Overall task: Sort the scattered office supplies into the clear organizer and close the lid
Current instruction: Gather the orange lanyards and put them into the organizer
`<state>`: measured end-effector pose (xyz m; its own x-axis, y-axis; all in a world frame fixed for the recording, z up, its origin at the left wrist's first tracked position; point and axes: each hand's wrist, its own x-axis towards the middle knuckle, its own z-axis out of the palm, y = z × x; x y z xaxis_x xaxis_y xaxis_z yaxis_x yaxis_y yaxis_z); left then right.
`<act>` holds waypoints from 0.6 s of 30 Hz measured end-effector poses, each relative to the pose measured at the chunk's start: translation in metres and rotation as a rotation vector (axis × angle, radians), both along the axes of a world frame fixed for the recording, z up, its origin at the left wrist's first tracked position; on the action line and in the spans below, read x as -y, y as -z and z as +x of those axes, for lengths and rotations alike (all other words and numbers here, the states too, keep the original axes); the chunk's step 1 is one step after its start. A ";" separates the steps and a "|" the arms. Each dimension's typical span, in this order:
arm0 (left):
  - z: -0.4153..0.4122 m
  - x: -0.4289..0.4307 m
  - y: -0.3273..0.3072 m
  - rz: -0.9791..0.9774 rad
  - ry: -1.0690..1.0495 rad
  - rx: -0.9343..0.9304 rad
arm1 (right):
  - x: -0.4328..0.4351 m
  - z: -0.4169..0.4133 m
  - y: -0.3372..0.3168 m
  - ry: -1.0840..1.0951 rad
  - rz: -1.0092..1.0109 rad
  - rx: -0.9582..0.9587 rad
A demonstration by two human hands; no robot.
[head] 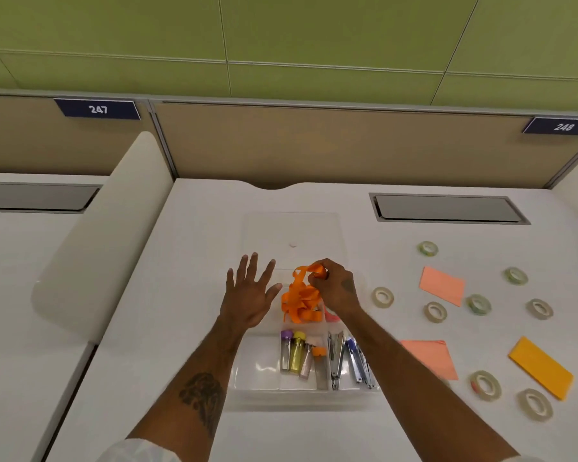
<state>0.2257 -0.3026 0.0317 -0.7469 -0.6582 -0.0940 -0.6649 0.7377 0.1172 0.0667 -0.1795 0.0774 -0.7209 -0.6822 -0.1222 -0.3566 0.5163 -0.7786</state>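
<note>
The clear organizer (257,378) lies on the white desk in front of me, its lid (291,228) folded open flat behind it. My right hand (336,288) pinches the top of a bundle of orange ribbon (299,303) that hangs into a back compartment. My left hand (251,291) hovers just left of the ribbon, fingers spread, holding nothing. The front compartments hold small capped vials (296,353) and metal staple removers (335,358). Several tape rolls (382,297) and pink (442,285) and orange sticky note pads (541,366) lie scattered to the right.
A beige partition wall (314,145) closes off the back of the desk. A grey cable hatch (447,208) sits at the back right. A white curved divider (107,228) borders the desk on the left.
</note>
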 end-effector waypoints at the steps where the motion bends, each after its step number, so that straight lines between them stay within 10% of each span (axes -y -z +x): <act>1: 0.001 -0.001 0.004 0.003 0.006 -0.007 | 0.001 0.000 0.005 -0.015 0.030 -0.052; 9: 0.010 -0.008 0.018 -0.033 0.013 -0.004 | -0.002 0.008 0.035 -0.329 0.411 -0.682; 18: 0.007 -0.004 0.035 -0.060 -0.017 -0.003 | 0.013 0.017 0.040 -0.342 0.389 -0.358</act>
